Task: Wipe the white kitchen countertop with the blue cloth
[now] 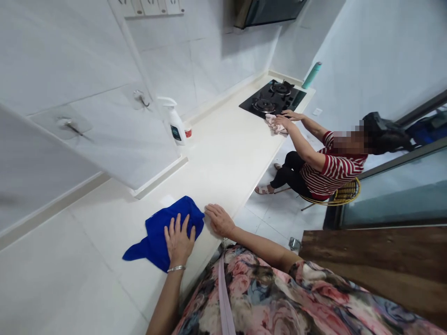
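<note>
A blue cloth (158,228) lies spread on the white countertop (223,172), one corner trailing to the left. My left hand (179,237), with a bracelet at the wrist, rests flat on top of it with the fingers spread. Just right of the cloth, my right hand (220,219) lies near the counter's front edge, fingers stretched out. Its fingertips come close to the cloth's right corner; whether they touch it I cannot tell.
A white spray bottle (174,123) and a small red-and-white container (188,133) stand by the wall. Beyond is a black gas hob (274,97) with a green cylinder (312,75) behind it. A seated person in stripes (326,170) has a hand on a pale cloth (275,124).
</note>
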{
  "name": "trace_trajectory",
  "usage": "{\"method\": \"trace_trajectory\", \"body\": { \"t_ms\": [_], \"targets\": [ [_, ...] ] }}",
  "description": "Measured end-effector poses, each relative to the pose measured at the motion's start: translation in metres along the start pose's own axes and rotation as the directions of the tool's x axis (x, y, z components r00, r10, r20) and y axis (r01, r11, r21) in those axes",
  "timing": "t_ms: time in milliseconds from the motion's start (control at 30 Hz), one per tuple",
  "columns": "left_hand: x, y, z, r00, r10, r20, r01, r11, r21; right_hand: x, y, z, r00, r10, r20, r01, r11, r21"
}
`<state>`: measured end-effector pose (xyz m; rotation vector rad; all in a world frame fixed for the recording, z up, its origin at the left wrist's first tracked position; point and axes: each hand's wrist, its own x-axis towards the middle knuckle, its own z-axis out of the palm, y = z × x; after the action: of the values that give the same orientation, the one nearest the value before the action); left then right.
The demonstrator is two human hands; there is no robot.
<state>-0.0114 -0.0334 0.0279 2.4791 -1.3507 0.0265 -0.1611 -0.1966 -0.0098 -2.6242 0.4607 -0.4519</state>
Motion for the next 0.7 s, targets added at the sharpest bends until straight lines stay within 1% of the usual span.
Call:
{"method": "trace_trajectory", "body": {
  "t_ms": [200, 367, 400, 467, 533, 600, 633, 667, 700],
  "targets": [
    [0.005, 0.005, 0.002, 0.999, -0.046, -0.001, 0.046, 0.999, -0.027, 0.000, 0.002, 0.002, 1.000, 0.002, -0.008, -0.002, 1.000, 0.009],
    [0.030, 0.020, 0.008, 0.991, -0.132, -0.019, 0.131, 0.990, -0.053, -0.002, 0.006, 0.006, 0.999, -0.026, -0.024, 0.027, 0.999, 0.032],
    [0.036, 0.023, 0.007, 0.989, -0.149, -0.008, 0.148, 0.987, -0.071, -0.003, 0.007, 0.007, 0.999, -0.033, -0.040, 0.035, 0.998, 0.044],
    [0.044, 0.025, 0.003, 0.983, -0.178, 0.050, 0.184, 0.973, -0.139, -0.008, 0.011, 0.008, 0.995, -0.036, -0.088, 0.044, 0.995, 0.089],
    [0.044, 0.018, -0.006, 0.974, -0.195, 0.111, 0.219, 0.935, -0.279, -0.014, 0.016, 0.007, 0.988, -0.014, -0.152, 0.038, 0.987, 0.159],
    [0.034, 0.001, -0.019, 0.967, -0.231, 0.108, 0.255, 0.847, -0.467, -0.019, 0.020, 0.005, 0.978, 0.018, -0.210, 0.028, 0.976, 0.215],
    [0.023, -0.011, -0.027, 0.958, -0.274, 0.085, 0.274, 0.788, -0.552, -0.019, 0.020, 0.003, 0.972, 0.026, -0.233, 0.027, 0.974, 0.223],
    [0.010, -0.025, -0.035, 0.939, -0.338, 0.058, 0.300, 0.727, -0.617, -0.017, 0.018, 0.000, 0.968, 0.020, -0.252, 0.036, 0.976, 0.215],
    [-0.007, -0.039, -0.043, 0.907, -0.419, 0.033, 0.332, 0.667, -0.667, -0.013, 0.013, -0.003, 0.965, -0.005, -0.263, 0.058, 0.979, 0.195]
  ]
}}
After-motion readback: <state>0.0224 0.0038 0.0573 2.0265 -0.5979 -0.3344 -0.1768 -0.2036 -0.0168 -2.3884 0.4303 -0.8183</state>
